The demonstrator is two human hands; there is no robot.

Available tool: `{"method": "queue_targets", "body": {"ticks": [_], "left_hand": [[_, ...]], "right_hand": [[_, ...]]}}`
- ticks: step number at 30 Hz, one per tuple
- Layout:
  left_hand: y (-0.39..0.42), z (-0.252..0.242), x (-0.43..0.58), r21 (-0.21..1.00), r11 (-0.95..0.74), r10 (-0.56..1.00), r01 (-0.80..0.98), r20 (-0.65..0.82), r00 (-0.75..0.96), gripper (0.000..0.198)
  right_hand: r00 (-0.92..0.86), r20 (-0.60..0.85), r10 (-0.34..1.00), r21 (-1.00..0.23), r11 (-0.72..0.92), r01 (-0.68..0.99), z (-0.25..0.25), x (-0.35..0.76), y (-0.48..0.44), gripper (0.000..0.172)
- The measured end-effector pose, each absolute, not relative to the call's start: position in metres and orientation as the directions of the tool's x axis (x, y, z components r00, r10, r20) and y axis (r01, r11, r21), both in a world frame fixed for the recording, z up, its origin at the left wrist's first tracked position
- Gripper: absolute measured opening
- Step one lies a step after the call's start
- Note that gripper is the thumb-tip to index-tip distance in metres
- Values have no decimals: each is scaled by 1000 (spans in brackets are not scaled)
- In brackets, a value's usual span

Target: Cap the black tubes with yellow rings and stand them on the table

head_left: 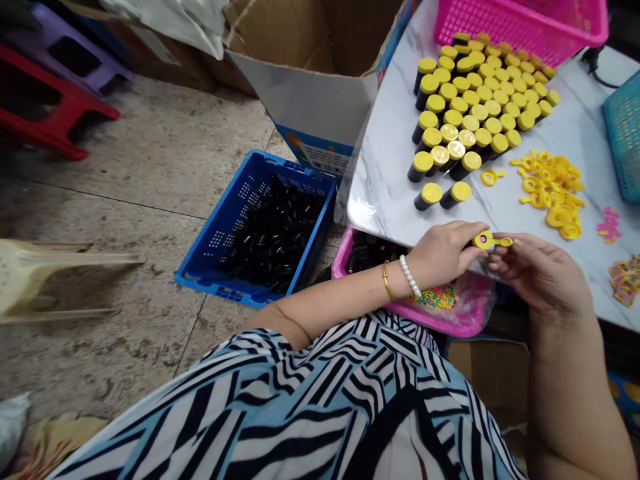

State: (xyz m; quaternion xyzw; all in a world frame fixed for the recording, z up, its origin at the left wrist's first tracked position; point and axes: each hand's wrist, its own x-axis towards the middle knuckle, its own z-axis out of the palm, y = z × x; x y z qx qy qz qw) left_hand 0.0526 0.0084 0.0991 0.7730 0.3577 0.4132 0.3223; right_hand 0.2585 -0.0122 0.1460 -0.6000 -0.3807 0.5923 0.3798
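Observation:
My left hand (443,253) and my right hand (537,273) meet at the near edge of a white marble table (380,193). Together they pinch a small yellow cap (487,240) with a pink centre and a side tab. Whether a black tube hangs under it I cannot tell. Farther back on the table stand several black tubes with yellow caps (475,107) in rows. Two more capped tubes (443,195) stand apart near my hands. A loose heap of yellow caps (550,190) lies at the right.
A pink basket (465,320) on my lap holds coloured beads and black tubes. A blue crate (265,230) of black tubes sits on the floor beside an open cardboard box (320,87). A pink basket (520,23) and a teal one (625,140) stand on the table.

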Motion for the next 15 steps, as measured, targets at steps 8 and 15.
{"method": "queue_targets", "body": {"ticks": [8,15], "left_hand": [[9,112,45,854,-463,837,237,333,434,19],[14,115,55,843,-392,872,368,213,440,25]], "right_hand": [[-176,-550,816,-810,-471,349,166,244,23,46],[-86,-396,914,-845,-326,424,158,241,3,50]]}}
